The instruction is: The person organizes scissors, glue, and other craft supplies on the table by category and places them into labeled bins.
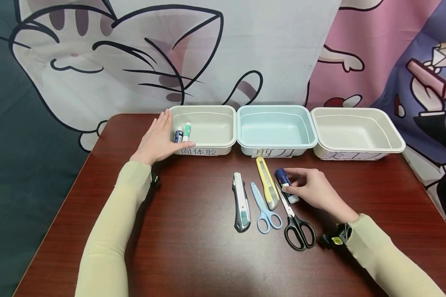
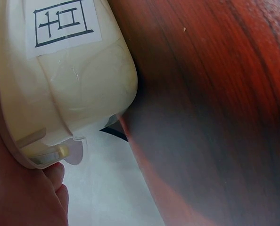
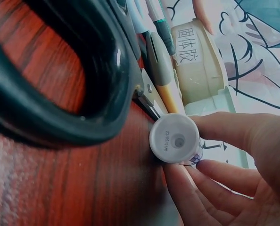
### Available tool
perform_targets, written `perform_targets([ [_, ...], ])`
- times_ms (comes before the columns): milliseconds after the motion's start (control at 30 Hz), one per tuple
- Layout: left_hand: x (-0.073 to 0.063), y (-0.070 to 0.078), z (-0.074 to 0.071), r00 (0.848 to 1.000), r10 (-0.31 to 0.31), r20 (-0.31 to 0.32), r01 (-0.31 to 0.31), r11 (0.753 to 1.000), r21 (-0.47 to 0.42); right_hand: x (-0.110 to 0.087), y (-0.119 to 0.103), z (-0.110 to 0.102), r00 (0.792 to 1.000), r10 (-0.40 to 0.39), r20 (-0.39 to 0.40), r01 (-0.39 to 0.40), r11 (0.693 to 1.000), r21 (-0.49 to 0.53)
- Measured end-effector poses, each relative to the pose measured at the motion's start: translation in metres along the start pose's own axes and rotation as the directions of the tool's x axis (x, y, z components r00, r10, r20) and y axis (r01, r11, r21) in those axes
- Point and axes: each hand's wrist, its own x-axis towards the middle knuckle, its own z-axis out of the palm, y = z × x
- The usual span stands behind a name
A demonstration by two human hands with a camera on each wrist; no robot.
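My right hand (image 1: 317, 189) pinches a glue stick (image 1: 282, 176) with a dark blue cap and white base, between thumb and fingers. In the right wrist view the white bottom of the glue stick (image 3: 170, 141) faces the camera. Black-handled scissors (image 1: 299, 233) lie right beside it, blades pointing away. My left hand (image 1: 157, 142) rests on the left corner of the left beige bin (image 1: 212, 145), fingers straight along its side and thumb along the front rim. Inside that bin are a dark blue glue stick (image 1: 179, 135) and a green-and-white glue stick (image 1: 187, 131).
A yellow utility knife (image 1: 266, 181), light blue scissors (image 1: 264, 210) and a white-and-black utility knife (image 1: 241, 202) lie mid-table. A light blue bin (image 1: 276, 147) and another beige bin (image 1: 357, 151) continue the row, with printed labels. Behind hangs a cartoon cloth (image 1: 282, 49).
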Motion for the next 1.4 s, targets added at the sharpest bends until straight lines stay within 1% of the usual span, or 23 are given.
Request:
perform_targets([
  [333,0.0,0.0,0.001,1.0,0.004,-0.002,-0.004,1.0,0.003,0.0,-0.001,0.001,1.0,0.006,0.0,-0.006,1.0,0.007],
  [633,-0.001,0.0,0.0,1.0,0.006,-0.002,-0.006,1.0,0.009,0.001,-0.007,0.0,0.999,-0.026,-0.037,0.028,0.998,0.049],
  [733,-0.001,0.001,0.0,1.0,0.008,-0.003,-0.008,1.0,0.01,0.002,-0.01,-0.001,0.999,-0.022,-0.039,0.024,0.998,0.065],
  [900,0.0,0.0,0.0,1.0,0.014,-0.007,-0.013,1.0,0.022,0.003,-0.016,-0.006,0.999,-0.021,-0.034,0.025,0.995,0.098],
  [1167,-0.001,0.001,0.0,1.0,0.015,0.0,-0.015,1.0,0.02,0.006,-0.031,-0.011,0.998,-0.059,-0.037,0.064,0.984,0.166],
  [1400,0.0,0.0,0.0,1.0,0.018,-0.008,-0.018,1.0,0.02,0.011,-0.042,-0.011,0.994,-0.093,-0.053,0.102,0.975,0.199],
])
